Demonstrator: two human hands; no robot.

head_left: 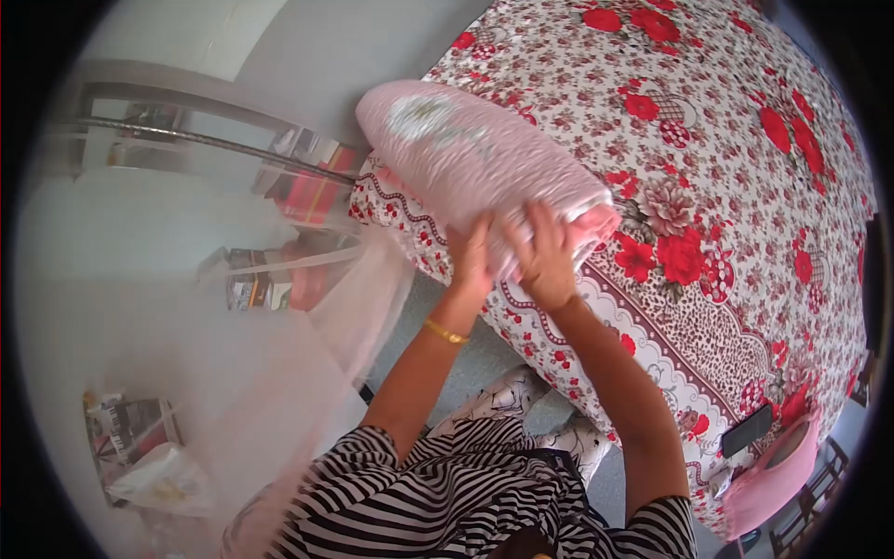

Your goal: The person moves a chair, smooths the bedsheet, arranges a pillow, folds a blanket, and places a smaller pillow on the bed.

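A pink pillow (466, 154) with a pale flower print lies on the corner of a bed covered by a red and white floral sheet (708, 168). At the pillow's near end, my right hand (545, 256) rests on top with its fingers spread. My left hand (472, 256), below a gold bangle, presses against the pillow's near side, its fingers stretched out. Salmon-coloured cloth (596, 224) shows at the pillow's open right end.
A sheer curtain (345, 307) hangs at the left beside the bed, with shelves of boxes behind it. A dark phone (748, 430) and a pink object (773, 480) lie at the bed's lower right edge. A metal rod (223, 144) crosses the upper left.
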